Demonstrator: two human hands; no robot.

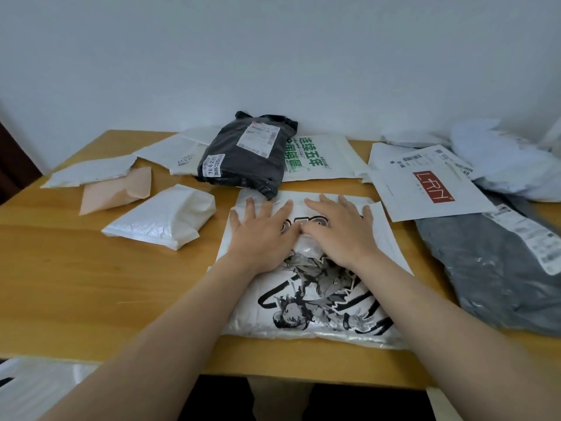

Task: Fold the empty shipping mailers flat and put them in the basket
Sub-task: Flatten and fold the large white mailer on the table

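Presently both grips are released: the left grip [261, 238] and the right grip [340, 232] lie palm-down, fingers straight and spread, pressing the far half of the printed mailer [318, 302]. The two are side by side and nearly touching. That mailer lies flat near the near edge of the worktop [106, 284], right of centre.

Handling, as judged: thin glossy plastic film, very light and limp, with no stiffness of its own. It will likely slide on the smooth wood and spring open at a crease unless held down. Trapped air should be pressed out toward the open end (which end is open cannot be told). Best hold: pinch a far corner or the far margin with one grip while the other pins the middle. Not fragile.

Containers: no basket can be identified in view; a pale shape [30, 387] below the near left corner is too blurred to name. The printed mailer appears empty. The black mailer [243, 156], centre toward the far edge, bulges (contents or air, undetermined). The padded mailer [164, 217], left of centre, is doubled over and looks springier. The grey mailer [498, 275] lies crumpled toward the right edge.
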